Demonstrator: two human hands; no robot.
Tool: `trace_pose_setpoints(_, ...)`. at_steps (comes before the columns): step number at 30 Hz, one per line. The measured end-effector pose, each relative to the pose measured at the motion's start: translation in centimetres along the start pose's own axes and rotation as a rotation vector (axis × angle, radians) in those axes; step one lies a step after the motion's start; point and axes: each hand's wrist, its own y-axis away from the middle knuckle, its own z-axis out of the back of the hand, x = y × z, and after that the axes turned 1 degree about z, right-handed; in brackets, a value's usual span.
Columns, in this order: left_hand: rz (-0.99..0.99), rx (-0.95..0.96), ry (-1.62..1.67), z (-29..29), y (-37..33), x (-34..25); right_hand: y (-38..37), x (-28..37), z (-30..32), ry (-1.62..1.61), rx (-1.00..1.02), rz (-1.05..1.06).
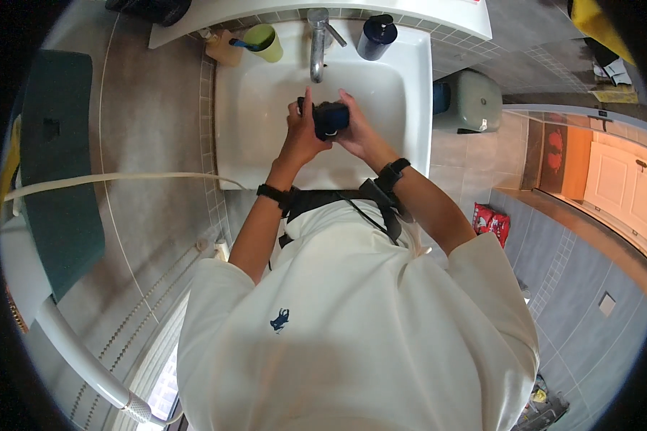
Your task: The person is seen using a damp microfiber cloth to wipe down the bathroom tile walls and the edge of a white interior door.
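Observation:
Over the white sink [266,154], both hands are wrapped round a small black and dark blue object [332,121]; its kind cannot be made out. My left hand [306,138] grips it from the left, with the thumb side up. From the right, my right hand [358,131] closes on its other side. A metal faucet [317,44] rises beyond the hands, with its spout end just short of them. Each wrist wears a black strap.
At the sink's back edge are a green cup [267,44] with a blue item in it and a dark pump bottle [377,37]. A grey bin [474,104] stands right of the sink. A pale hose [136,177] runs along the left. Red packages [491,223] lie at right.

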Motion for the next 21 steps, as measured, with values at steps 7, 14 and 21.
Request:
trace_pose_setpoints(7,0.026,0.211,-0.248,-2.1,-1.6,0.5,-1.8,-1.5,0.1,0.122,-0.076,0.077)
trace_pose_setpoints(14,-0.079,0.087,-0.383,-6.5,-3.2,4.0,-2.9,-1.1,0.1,0.061,-0.158,0.181)
trace_pose_setpoints(21,-0.178,0.108,-0.284,-4.6,-4.6,1.8,-7.0,-1.0,3.7,0.250,-0.266,0.257)
